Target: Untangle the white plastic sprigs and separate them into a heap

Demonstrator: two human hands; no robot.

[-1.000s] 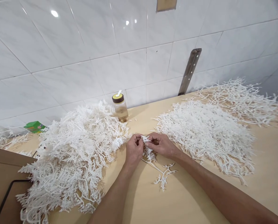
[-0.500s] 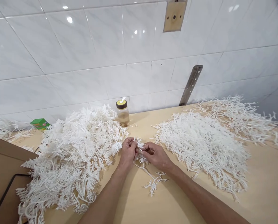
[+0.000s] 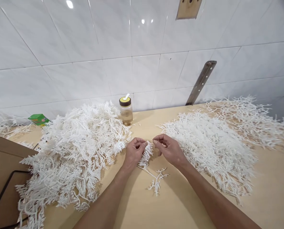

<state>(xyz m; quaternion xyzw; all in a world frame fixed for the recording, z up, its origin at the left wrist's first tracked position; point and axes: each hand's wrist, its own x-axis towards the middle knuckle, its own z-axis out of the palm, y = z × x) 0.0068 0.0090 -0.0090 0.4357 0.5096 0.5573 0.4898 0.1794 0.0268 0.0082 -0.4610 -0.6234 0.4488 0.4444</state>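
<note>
My left hand pinches a white, coral-like plastic sprig between thumb and fingers; its fine tips hang down to the right. Just across from it, my right hand has thumb and fingertips pressed together, a short gap from the sprig. Whether anything small is in that pinch I cannot make out. Below the hands a branched white stem lies on the wooden tabletop. On the left rises a big heap of white sprigs, and beside my right forearm spreads a flatter pile of white sprigs.
Behind the left heap stands a jar with a yellow and dark lid, holding liquid. Looser white branches lie at the far right. A green packet, a brown cardboard box and a metal bracket against the tiled wall are also there.
My right hand has moved away to the right from the sprig, opening a gap between the hands. The left hand keeps hold of the sprig. The view has tilted down slightly.
</note>
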